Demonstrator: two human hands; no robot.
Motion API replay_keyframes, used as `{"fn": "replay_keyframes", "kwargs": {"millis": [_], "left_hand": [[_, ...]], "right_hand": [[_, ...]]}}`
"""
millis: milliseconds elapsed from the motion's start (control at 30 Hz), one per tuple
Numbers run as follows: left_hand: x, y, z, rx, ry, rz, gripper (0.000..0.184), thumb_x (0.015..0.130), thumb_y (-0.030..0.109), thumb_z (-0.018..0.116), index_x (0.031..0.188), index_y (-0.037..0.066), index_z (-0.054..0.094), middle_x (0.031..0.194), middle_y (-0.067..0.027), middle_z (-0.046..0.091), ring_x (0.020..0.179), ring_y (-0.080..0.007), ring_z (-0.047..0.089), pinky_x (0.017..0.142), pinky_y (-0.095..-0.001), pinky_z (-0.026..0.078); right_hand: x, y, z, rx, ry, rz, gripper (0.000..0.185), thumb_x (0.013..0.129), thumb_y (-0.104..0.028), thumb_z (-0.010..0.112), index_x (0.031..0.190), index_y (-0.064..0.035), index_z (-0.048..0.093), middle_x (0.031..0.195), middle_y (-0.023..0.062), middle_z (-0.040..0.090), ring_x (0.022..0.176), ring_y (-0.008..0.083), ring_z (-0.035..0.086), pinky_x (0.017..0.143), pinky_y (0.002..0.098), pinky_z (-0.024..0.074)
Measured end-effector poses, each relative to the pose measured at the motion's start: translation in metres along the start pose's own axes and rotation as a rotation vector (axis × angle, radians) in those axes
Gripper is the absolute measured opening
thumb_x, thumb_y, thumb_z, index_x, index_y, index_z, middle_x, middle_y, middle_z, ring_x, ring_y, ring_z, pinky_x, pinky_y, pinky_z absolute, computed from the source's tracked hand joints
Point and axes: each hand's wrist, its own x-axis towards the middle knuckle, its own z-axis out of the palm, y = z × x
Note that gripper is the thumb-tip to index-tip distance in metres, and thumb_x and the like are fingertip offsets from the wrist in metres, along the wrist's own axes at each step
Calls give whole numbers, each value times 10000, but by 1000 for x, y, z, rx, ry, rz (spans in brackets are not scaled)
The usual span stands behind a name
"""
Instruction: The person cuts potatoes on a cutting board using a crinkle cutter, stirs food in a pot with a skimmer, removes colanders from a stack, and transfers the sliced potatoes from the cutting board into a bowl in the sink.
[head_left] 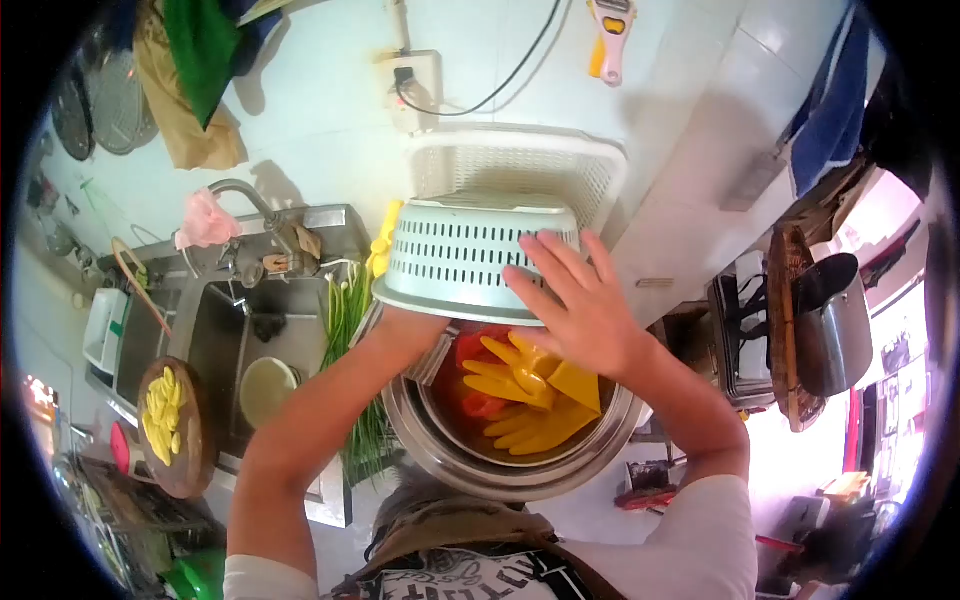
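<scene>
A pale green slotted plastic basket (470, 246) is tipped over, rim downward, in front of me. My right hand (572, 300) has its fingers spread along the basket's right side, the fingertips at the slots. My left hand (422, 324) goes in under the rim, so only the wrist shows and its fingers are hidden. Below the basket, a large metal basin (430, 450) holds yellow rubber gloves (540, 425) and something red (484, 350).
A white basket (520, 160) stands against the wall behind. To the left are a metal sink (225, 320), long green stalks (348, 320) and a round board (195, 450) with yellow pieces (162, 412). A metal pot (835, 330) is at right.
</scene>
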Motion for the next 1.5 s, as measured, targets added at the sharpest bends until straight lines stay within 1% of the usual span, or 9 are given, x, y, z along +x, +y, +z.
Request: {"fn": "replay_keyframes", "kwargs": {"millis": [167,300,433,567,800,967,1233,1333,1500], "left_hand": [[-4,6,5,763,-17,209,305,861,49,472,1145,-15,564,1049,-192,633,976,-335,614,822,-406,500],[3,39,0,1207,-561,-157,369,892,98,479,1249,6,494,1233,-260,518,903,-390,626,751,-437,540],[-11,30,0,1261,-266,235,542,813,54,498,1344,-37,432,896,-214,643,764,-281,666,606,-365,544],[-14,45,-4,1150,-403,-91,570,787,44,532,1345,-26,436,925,-197,626,860,-322,638,653,-383,547],[-2,32,2,1129,-179,206,547,758,46,598,1289,-1,474,950,-212,617,791,-324,641,630,-401,533],[65,24,3,966,-197,-199,377,843,195,625,1151,-9,552,850,-225,640,814,-345,642,702,-429,526],[33,49,-35,754,117,-46,370,852,307,634,1060,1,630,891,-183,674,851,-319,649,790,-383,510],[-27,44,-90,372,108,-384,351,879,281,593,1086,2,638,814,-150,682,786,-251,670,769,-346,512],[-176,12,-126,147,411,-749,272,877,233,579,951,-16,661,789,-98,673,668,-156,564,621,-289,416]], "right_hand": [[11,26,0,-51,28,8,463,725,-180,704,1172,-110,604,1319,163,493,1239,311,444,1034,489,330],[26,50,-11,131,97,75,526,703,-137,713,1215,-106,594,1293,198,508,1212,357,466,978,465,405],[39,74,-13,108,104,112,510,742,-64,652,1246,-73,573,1294,228,506,1181,398,490,921,447,463],[36,73,10,-29,-136,227,459,795,-87,607,1252,-64,567,1299,208,509,1165,389,500,900,438,473],[84,107,12,-177,-670,467,368,894,-269,593,1202,-68,609,1229,180,580,1043,316,596,853,415,496],[41,125,-16,506,506,619,336,931,-312,570,943,1,691,816,100,678,669,156,602,633,310,494],[-176,62,36,807,460,1302,259,958,-207,544,1040,17,645,873,49,652,716,88,566,657,244,491],[-277,-14,60,485,413,1475,369,959,-168,537,1273,22,496,1244,137,545,1130,203,519,966,322,414],[-309,-73,67,405,555,1625,436,988,-285,484,1289,31,481,1277,171,519,1129,272,522,968,366,442]]}}
